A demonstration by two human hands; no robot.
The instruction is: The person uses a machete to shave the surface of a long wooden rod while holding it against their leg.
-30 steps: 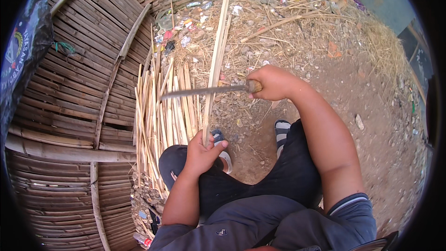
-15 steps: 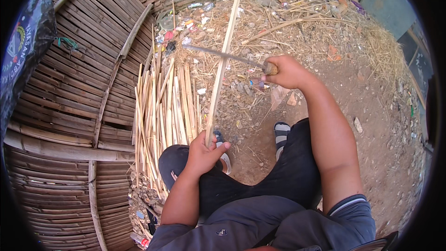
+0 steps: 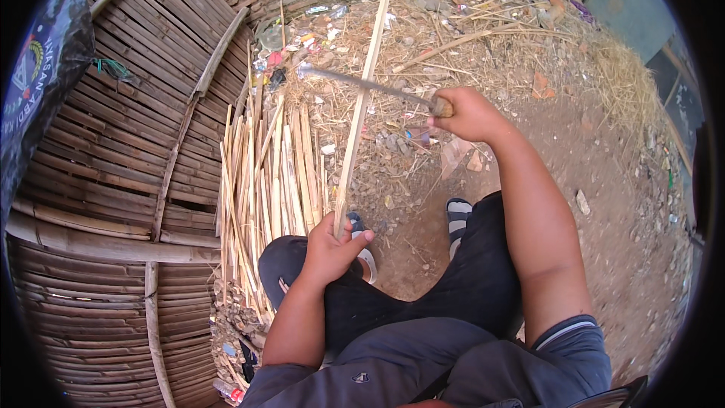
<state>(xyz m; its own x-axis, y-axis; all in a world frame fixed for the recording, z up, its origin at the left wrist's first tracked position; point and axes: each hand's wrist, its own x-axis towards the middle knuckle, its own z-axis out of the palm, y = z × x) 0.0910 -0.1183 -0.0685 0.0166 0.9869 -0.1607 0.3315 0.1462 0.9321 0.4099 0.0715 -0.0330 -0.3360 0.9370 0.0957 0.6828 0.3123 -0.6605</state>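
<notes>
Pale-yellow strip (image 3: 356, 132) is gripped in your curled L hand (image 3: 332, 248); R hand (image 3: 462, 115) is fisted round blade handle (image 3: 442, 108). Bottle (image 3: 228, 391) lies lower L, dirt gnd (image 3: 544, 159) R.

Bright diffuse daylight, fisheye-curved edges, black corners

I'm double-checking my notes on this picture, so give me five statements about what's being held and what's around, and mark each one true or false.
1. The left grip holds a wooden strip. True.
2. The knife is in the left grip. False: the right grip has the knife by its handle.
3. In this view, the knife passes across the wooden strip. True.
4. The pile of strips lies to the person's right. False: the pile of strips is on the left, next to the slatted wall.
5. Both feet are bare. False: both have footwear on.
</notes>
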